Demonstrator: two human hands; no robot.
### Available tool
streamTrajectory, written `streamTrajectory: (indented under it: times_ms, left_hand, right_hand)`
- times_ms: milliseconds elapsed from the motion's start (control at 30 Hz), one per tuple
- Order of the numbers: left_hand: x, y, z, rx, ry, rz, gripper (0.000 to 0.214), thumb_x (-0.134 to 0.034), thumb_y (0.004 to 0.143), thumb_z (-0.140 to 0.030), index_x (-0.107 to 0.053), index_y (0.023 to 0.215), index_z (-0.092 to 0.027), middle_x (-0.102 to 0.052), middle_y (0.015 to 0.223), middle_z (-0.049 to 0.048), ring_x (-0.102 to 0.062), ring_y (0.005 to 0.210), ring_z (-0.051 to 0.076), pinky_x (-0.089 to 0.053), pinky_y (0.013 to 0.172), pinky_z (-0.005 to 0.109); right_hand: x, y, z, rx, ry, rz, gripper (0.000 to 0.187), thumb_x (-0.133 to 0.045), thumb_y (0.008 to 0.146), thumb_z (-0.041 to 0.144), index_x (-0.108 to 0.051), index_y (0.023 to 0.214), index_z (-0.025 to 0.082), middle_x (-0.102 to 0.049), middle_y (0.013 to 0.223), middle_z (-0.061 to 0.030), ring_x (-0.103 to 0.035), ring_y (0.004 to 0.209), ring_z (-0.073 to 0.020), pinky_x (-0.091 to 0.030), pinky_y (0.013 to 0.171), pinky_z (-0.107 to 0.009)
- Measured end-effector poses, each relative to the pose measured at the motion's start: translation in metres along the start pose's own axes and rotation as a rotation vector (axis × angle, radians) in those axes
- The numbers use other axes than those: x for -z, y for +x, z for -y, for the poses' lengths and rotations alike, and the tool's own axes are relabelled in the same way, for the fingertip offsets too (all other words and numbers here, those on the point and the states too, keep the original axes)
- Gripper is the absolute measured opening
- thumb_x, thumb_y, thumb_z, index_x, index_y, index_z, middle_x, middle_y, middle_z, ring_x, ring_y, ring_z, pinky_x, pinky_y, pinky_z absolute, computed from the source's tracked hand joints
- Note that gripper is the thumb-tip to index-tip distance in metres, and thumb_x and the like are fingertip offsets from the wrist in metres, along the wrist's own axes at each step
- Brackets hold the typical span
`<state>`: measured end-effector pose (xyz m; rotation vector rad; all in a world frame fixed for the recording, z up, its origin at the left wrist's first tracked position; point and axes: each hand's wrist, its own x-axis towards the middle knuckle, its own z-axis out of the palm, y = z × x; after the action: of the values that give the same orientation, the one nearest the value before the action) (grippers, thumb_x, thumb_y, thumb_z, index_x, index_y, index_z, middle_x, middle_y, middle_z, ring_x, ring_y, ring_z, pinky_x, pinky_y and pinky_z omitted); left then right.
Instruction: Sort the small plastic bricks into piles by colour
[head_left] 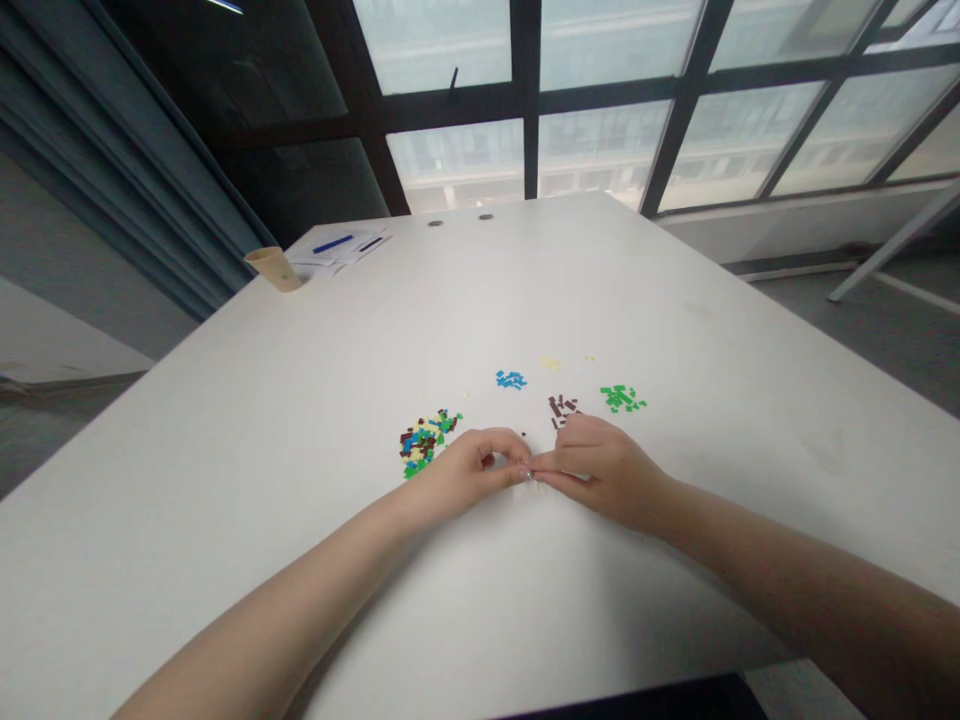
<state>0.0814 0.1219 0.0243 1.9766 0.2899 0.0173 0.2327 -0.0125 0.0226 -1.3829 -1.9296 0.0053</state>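
Our fingers (512, 447) on both hands are nearly closed, their tips meeting on a tiny pale piece (527, 473), too small to make out clearly. Around this pinch on the white surface (225, 450), a mixed heap of small colored pieces (426, 443) lies just beyond our left hand (472, 472), brown pieces (562, 408) just beyond our right hand (607, 472), and blue pieces (511, 379) and green pieces (621, 398) farther out. Well beyond it, a tan paper cup (274, 269), its inside hidden, stands beside papers (337, 248).
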Motion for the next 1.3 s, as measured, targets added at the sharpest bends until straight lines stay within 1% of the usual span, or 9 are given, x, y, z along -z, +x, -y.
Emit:
streamTrajectory:
  times_ms: [367,533,633,700,767,867,933,1067,1300]
  left_hand:
    - [-0.011,0.005,0.014,0.158,-0.501,-0.008,0.028,-0.067,0.067,-0.040,-0.067,0.079,-0.014,-0.063,0.076,0.0024,-0.052,0.075,0.014,-0.037,0.073,0.025]
    - [-0.012,0.003,0.012,0.326,-0.654,-0.035,0.029,-0.070,0.064,-0.033,-0.068,0.088,-0.015,-0.057,0.062,-0.0008,-0.043,0.056,0.007,-0.032,0.055,0.020]
    - [-0.010,0.002,0.009,0.348,-0.660,-0.051,0.030,-0.070,0.065,-0.032,-0.068,0.090,-0.016,-0.056,0.061,-0.0005,-0.043,0.056,0.007,-0.030,0.052,0.020]
    - [-0.009,0.002,0.008,0.351,-0.654,-0.055,0.031,-0.069,0.066,-0.032,-0.068,0.092,-0.016,-0.058,0.065,0.0006,-0.045,0.059,0.008,-0.032,0.054,0.020]
    - [-0.008,0.001,0.008,0.339,-0.634,-0.042,0.030,-0.068,0.067,-0.032,-0.067,0.093,-0.016,-0.060,0.069,0.0017,-0.048,0.062,0.009,-0.034,0.057,0.020]
    - [-0.008,0.000,0.010,0.293,-0.582,0.027,0.025,-0.065,0.070,-0.031,-0.067,0.092,-0.017,-0.061,0.073,0.0017,-0.049,0.066,0.009,-0.035,0.059,0.020]
    - [-0.008,-0.001,0.012,0.264,-0.540,0.085,0.023,-0.064,0.072,-0.030,-0.067,0.091,-0.019,-0.061,0.073,0.0009,-0.049,0.067,0.009,-0.035,0.061,0.020]
    - [-0.009,-0.001,0.015,0.246,-0.512,0.136,0.023,-0.063,0.072,-0.030,-0.067,0.092,-0.019,-0.063,0.076,0.0013,-0.050,0.066,0.010,-0.037,0.063,0.020]
    - [-0.008,-0.001,0.016,0.272,-0.549,0.133,0.022,-0.064,0.072,-0.029,-0.067,0.091,-0.020,-0.063,0.074,0.0002,-0.050,0.063,0.008,-0.036,0.060,0.019]
  right_hand:
    - [0.002,0.002,-0.003,-0.026,-0.113,0.034,0.016,-0.051,0.081,0.020,-0.064,0.072,0.018,-0.053,0.059,-0.0008,-0.046,0.062,-0.0122,-0.033,0.061,-0.025]
    - [0.004,0.002,-0.004,0.033,-0.256,0.096,0.016,-0.050,0.080,0.019,-0.063,0.071,0.017,-0.054,0.060,-0.0015,-0.046,0.064,-0.0138,-0.031,0.063,-0.027]
    - [0.011,0.005,-0.011,0.012,-0.294,0.122,0.017,-0.048,0.081,0.019,-0.063,0.074,0.018,-0.057,0.064,-0.0024,-0.049,0.067,-0.0142,-0.031,0.066,-0.027]
    - [0.023,0.006,-0.025,-0.093,-0.321,0.129,0.016,-0.048,0.080,0.019,-0.064,0.074,0.018,-0.060,0.068,-0.0030,-0.051,0.069,-0.0143,-0.032,0.066,-0.027]
    - [0.041,0.005,-0.045,-0.281,-0.359,0.151,0.016,-0.049,0.078,0.020,-0.064,0.074,0.017,-0.061,0.070,-0.0037,-0.052,0.068,-0.0142,-0.034,0.065,-0.026]
    - [0.068,-0.002,-0.078,-0.607,-0.398,0.269,0.016,-0.053,0.073,0.024,-0.067,0.075,0.018,-0.061,0.071,-0.0037,-0.052,0.063,-0.0137,-0.035,0.059,-0.024]
    - [0.079,-0.008,-0.093,-0.748,-0.406,0.341,0.017,-0.054,0.071,0.026,-0.068,0.073,0.019,-0.061,0.069,-0.0038,-0.052,0.062,-0.0138,-0.035,0.057,-0.024]
    - [0.084,-0.016,-0.106,-0.848,-0.392,0.434,0.017,-0.055,0.068,0.025,-0.070,0.070,0.019,-0.060,0.064,-0.0030,-0.051,0.057,-0.0129,-0.035,0.053,-0.023]
    - [0.080,-0.018,-0.112,-0.901,-0.361,0.441,0.015,-0.059,0.066,0.028,-0.072,0.068,0.020,-0.063,0.062,-0.0017,-0.052,0.053,-0.0122,-0.035,0.050,-0.023]
